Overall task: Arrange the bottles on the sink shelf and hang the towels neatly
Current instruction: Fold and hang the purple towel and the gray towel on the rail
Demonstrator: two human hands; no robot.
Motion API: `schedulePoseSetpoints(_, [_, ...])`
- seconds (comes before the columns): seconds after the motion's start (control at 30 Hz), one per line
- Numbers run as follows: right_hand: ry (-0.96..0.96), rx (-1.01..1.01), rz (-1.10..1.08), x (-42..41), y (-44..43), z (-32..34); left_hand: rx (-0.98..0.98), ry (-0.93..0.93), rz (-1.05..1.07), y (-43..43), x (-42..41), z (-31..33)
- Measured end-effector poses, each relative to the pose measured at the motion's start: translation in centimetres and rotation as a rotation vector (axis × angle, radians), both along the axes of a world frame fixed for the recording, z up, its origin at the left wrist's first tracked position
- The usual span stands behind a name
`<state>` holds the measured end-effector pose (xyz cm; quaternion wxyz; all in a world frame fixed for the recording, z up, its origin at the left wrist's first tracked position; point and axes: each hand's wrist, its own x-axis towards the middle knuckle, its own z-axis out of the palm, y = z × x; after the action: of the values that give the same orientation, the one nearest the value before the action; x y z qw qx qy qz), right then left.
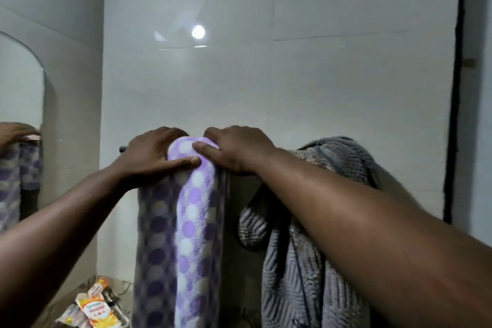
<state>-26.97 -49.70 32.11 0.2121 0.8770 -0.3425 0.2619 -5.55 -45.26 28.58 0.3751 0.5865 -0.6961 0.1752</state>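
Purple towel: we are looking at a purple dotted towel (195, 210) hanging folded over a dark rail (123, 148) on the far tiled wall (266, 88), its lit fold running down the middle of the scene.
Left hand: our left hand (149, 154) is resting on the top of the fold from the left, fingers curling over the far side of the rail, thumb pressing flat on the cloth.
Right hand: our right hand (237, 149) is covering the top from the right, fingers together over the far side, thumb lying on the cloth just above the other thumb.
Grey towel: a grey ribbed towel (300, 261) is hanging bunched on the rail to the right, partly behind our right forearm.
Mirror: a mirror (18, 114) at the far left is reflecting a hand and the dotted cloth.
Packets: orange-and-white packets (95, 306) are lying low at the near left.
Bottles: we are not seeing any from here.
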Motion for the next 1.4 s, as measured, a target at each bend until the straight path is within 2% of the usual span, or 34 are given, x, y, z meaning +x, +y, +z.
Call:
schedulePoseSetpoints(0.17, [0.081,-0.190,-0.182,-9.4,1.4,-1.0,-0.270,-0.013,0.059,-0.1,-4.1,-2.8])
schedulePoseSetpoints(0.23, [0.004,-0.225,-0.289,-12.7,1.7,-1.3,-0.357,-0.074,0.040,-0.1,-7.5,-3.5])
schedulePoseSetpoints(0.33, [-0.201,-0.154,-0.372,-16.3,2.1,-2.6,-0.326,-0.127,-0.039,-0.1,-13.2,-3.5])
schedulePoseSetpoints(0.43, [-0.363,-0.121,-0.262,-17.8,2.1,-4.4,-0.196,-0.100,-0.156,-0.4,-18.4,-2.9])
schedulePoseSetpoints(0.57, [-0.566,-0.060,-0.088,-19.6,2.2,-5.8,-0.103,0.007,-0.140,-0.7,-23.5,-2.4])
schedulePoseSetpoints(0.63, [-0.651,-0.028,-0.004,-19.8,2.3,-6.0,-0.118,0.085,-0.145,-1.0,-24.5,-2.3])
schedulePoseSetpoints(0.83, [-0.768,-0.063,0.130,-21.2,4.7,-6.9,-0.194,0.158,-0.164,0.6,-27.0,-2.2])
schedulePoseSetpoints(1.03, [-0.820,-0.062,0.128,-24.0,7.6,-8.7,-0.340,0.008,-0.175,3.5,-29.4,-4.2])
schedulePoseSetpoints(1.17, [-0.921,-0.074,0.119,-25.4,8.9,-10.4,-0.282,0.134,-0.259,5.6,-32.3,-6.3])
schedulePoseSetpoints(1.3, [-1.105,0.092,0.155,-26.6,9.2,-11.6,-0.123,0.169,-0.300,7.2,-34.9,-8.1])
schedulePoseSetpoints(1.4, [-1.270,0.264,0.165,-27.8,9.1,-11.7,-0.042,0.121,-0.332,7.9,-34.6,-8.8])
